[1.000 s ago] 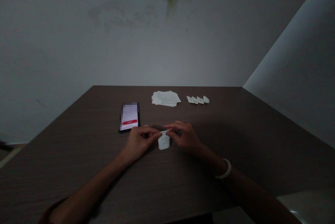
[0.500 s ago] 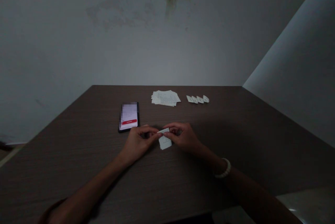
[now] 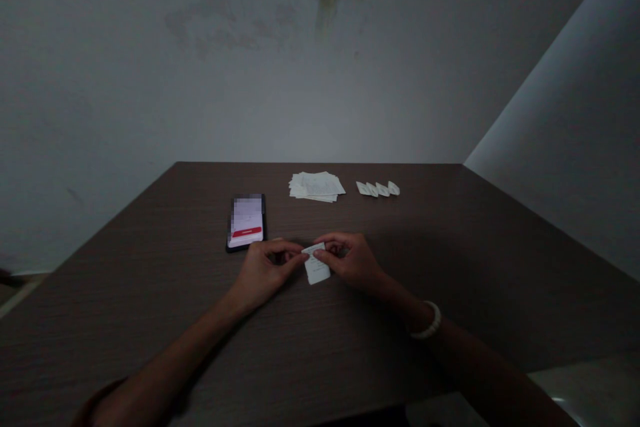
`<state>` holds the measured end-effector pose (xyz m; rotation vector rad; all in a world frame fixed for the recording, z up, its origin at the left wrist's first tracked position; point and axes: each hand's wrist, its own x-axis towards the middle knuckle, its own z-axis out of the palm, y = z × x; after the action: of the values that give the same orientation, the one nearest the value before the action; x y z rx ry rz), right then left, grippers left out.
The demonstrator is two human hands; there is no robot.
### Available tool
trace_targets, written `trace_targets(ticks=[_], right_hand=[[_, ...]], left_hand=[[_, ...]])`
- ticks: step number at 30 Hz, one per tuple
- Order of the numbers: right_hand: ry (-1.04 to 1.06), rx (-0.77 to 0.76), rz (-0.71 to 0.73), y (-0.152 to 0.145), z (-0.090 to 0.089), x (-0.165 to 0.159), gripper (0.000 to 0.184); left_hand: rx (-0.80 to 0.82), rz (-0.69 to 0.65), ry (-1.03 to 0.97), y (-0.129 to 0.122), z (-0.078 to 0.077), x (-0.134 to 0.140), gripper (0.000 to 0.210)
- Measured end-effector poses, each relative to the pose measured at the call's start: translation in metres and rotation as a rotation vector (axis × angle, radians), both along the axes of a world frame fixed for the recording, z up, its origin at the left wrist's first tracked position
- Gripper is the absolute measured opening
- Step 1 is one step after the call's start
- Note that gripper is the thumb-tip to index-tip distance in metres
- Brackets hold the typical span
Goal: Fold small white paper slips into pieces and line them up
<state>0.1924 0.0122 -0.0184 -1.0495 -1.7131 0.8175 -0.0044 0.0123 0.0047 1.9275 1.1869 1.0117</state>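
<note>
White paper slip (image 3: 317, 269) now tilted rightward between both hands, formerly straight.

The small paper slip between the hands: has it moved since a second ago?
Yes. The paper slip has tilted, its lower end swinging right, away from the phone, which stayed put.

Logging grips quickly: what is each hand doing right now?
Left hand: pinching the small white paper slip.
Right hand: pinching the same slip.
</note>
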Motion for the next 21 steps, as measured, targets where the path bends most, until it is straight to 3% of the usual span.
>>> trace_targets(ticks=[21], right_hand=[[-0.066,0.082,0.014,-0.0016,0.0056,0.0027,0.012]], left_hand=[[-0.044,-0.056,-0.046,0.0013,-0.0003,-0.0014,0.02]])
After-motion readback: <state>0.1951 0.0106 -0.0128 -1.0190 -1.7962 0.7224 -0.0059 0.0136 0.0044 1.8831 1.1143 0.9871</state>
